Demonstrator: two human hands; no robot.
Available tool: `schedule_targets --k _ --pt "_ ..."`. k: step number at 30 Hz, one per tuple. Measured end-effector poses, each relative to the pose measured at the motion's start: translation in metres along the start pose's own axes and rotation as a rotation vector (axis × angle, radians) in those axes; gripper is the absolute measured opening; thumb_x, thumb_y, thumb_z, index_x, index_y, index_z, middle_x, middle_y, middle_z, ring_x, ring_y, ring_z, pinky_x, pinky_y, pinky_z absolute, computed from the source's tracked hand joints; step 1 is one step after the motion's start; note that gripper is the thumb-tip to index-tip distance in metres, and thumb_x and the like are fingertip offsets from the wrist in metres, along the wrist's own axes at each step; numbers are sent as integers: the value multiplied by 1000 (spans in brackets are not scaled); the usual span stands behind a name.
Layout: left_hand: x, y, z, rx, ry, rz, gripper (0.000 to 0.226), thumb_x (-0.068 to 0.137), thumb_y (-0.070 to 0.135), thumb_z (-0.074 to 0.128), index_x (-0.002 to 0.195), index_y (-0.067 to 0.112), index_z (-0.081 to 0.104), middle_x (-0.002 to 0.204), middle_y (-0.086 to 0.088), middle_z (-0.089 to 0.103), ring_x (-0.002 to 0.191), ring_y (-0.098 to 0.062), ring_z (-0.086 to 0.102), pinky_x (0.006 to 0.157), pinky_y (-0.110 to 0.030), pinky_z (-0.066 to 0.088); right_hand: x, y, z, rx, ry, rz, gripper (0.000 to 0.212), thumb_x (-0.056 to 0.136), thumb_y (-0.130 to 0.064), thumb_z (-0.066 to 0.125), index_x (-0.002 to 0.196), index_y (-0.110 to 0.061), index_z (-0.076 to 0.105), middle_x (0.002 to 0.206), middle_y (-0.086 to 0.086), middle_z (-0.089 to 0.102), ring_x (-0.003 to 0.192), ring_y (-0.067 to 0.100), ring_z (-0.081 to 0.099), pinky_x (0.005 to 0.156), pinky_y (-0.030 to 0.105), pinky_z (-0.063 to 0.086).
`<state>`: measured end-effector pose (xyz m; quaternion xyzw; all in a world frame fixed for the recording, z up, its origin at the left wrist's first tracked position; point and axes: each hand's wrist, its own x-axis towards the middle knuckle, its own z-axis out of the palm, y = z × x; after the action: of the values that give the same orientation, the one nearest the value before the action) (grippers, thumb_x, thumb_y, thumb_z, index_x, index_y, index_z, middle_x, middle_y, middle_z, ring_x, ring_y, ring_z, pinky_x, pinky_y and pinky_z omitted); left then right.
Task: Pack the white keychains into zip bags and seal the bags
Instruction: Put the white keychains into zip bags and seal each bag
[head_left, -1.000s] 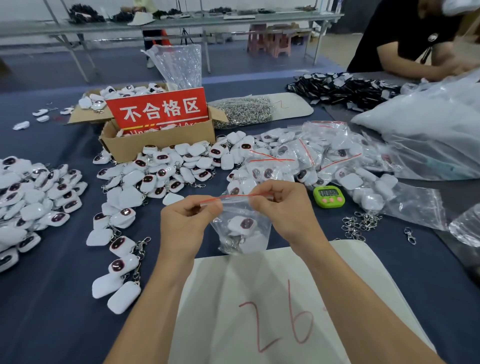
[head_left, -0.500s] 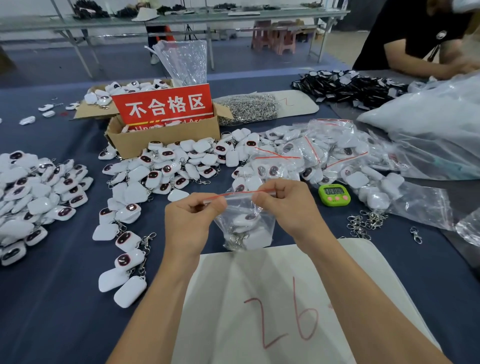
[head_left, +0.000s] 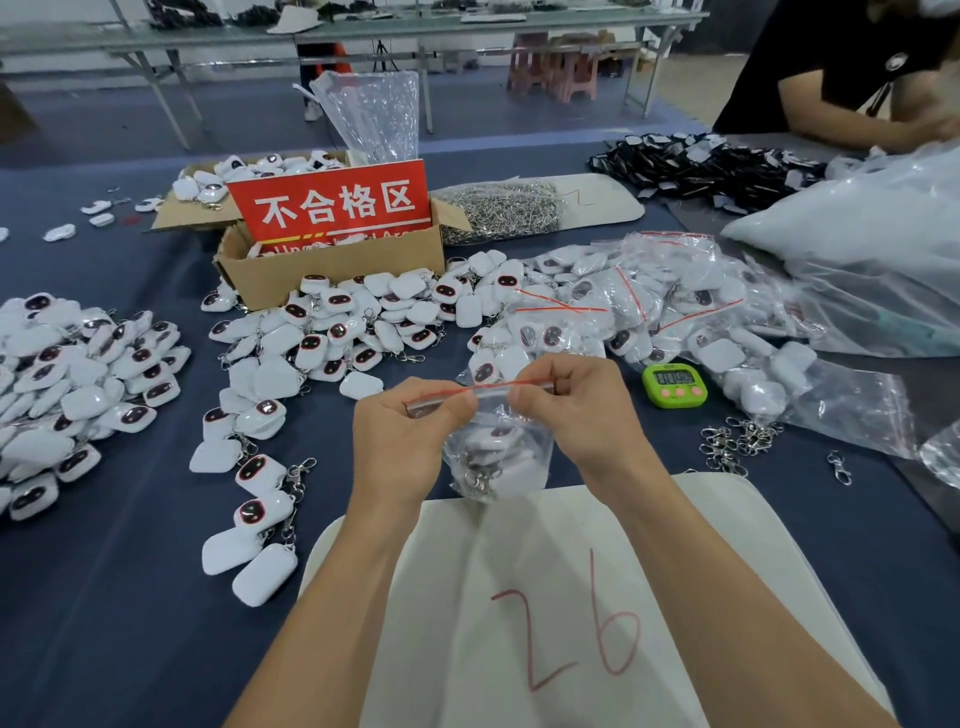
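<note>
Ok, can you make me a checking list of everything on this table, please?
Surface: dark blue cloth table; a white board marked 26 in red lies at the near edge.
Job's things: small clear plastic zip bag with keychains inside; loose white plastic keychains heaped left and centre; filled bags piled right.
Clutter: brown cardboard box with red sign; green digital timer; loose metal clasps.
Hands: left hand and right hand both pinch the bag's red-striped top.
Cables: nothing seen.
Surroundings: another person in black, far right; grey metal tables behind.
</note>
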<state>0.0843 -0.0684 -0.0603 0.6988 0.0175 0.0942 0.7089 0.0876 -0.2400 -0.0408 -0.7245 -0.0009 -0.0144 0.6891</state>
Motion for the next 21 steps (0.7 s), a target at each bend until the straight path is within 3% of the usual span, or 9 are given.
schedule_targets --k 4,8,11,14,16,21 --pt "1 4 -2 54 0 4 27 81 7 84 76 33 81 78 7 77 72 -3 71 65 -12 51 -1 0 1 -22 19 -2 30 84 2 74 66 -23 75 66 3 69 64 16 60 66 33 49" --pt "-2 14 -1 281 -74 101 17 75 25 86 78 40 81 83 15 77 80 1 72 69 -10 51 -4 -1 4 -92 -12 -41 11 83 -1 78 76 -9 77 76 4 77 72 9 70 72 24 56" --pt "-1 24 1 467 -98 169 12 73 30 79 75 41 79 82 25 74 81 6 69 70 -6 47 -5 0 6 -111 -10 -74 13 83 4 75 75 -7 75 77 6 77 71 8 69 71 21 56" --pt "1 29 1 554 -112 174 29 80 23 82 67 47 73 80 27 71 79 7 66 70 -9 46 -5 -2 8 -112 -9 -88 15 83 0 79 72 -10 75 75 5 76 69 7 68 69 20 55" --pt "0 29 1 555 -100 183 33 83 19 82 68 47 72 82 26 71 78 6 67 73 -13 48 -5 -3 9 -116 -16 -96 18 83 -3 80 71 -15 75 73 1 75 69 6 68 69 19 54" --pt "-1 27 -10 499 -71 134 22 79 24 85 71 43 78 75 25 73 74 8 67 67 -2 42 -8 -3 0 -43 35 -31 26 81 -2 82 66 -21 74 63 -5 71 58 6 62 58 18 49"
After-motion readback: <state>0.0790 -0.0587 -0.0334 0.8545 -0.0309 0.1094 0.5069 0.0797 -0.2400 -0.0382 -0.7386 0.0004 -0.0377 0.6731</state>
